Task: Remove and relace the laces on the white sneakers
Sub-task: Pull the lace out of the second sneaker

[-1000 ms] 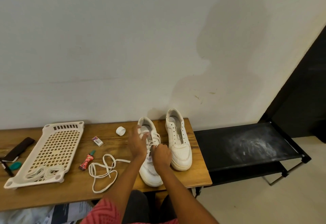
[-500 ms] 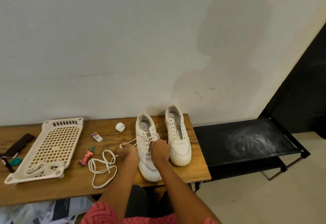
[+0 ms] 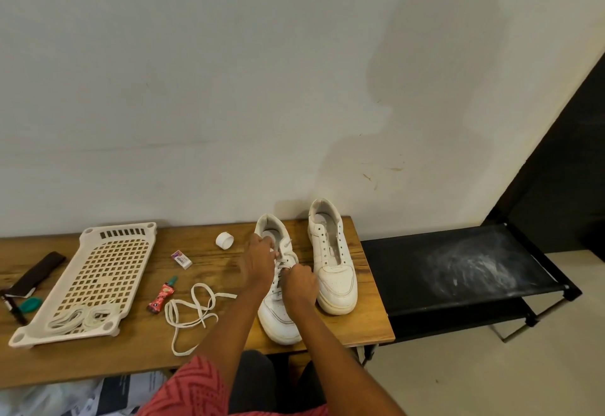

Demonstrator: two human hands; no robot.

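1. A pale wall point(image 3: 229, 88) fills the far side, with faint scuffs and a few brown marks low on the right.
2. A soft dark shadow point(image 3: 435, 65) falls on the wall, right of centre.
3. A wooden table point(image 3: 108, 350) stands against the wall, on the left and centre.
4. A black rack point(image 3: 458, 268) stands just beside the table on the right; its top shelf is smeared with white dust.
5. A dark panel point(image 3: 563, 166) runs along the right edge.
6. The floor point(image 3: 491, 379) is light beige.
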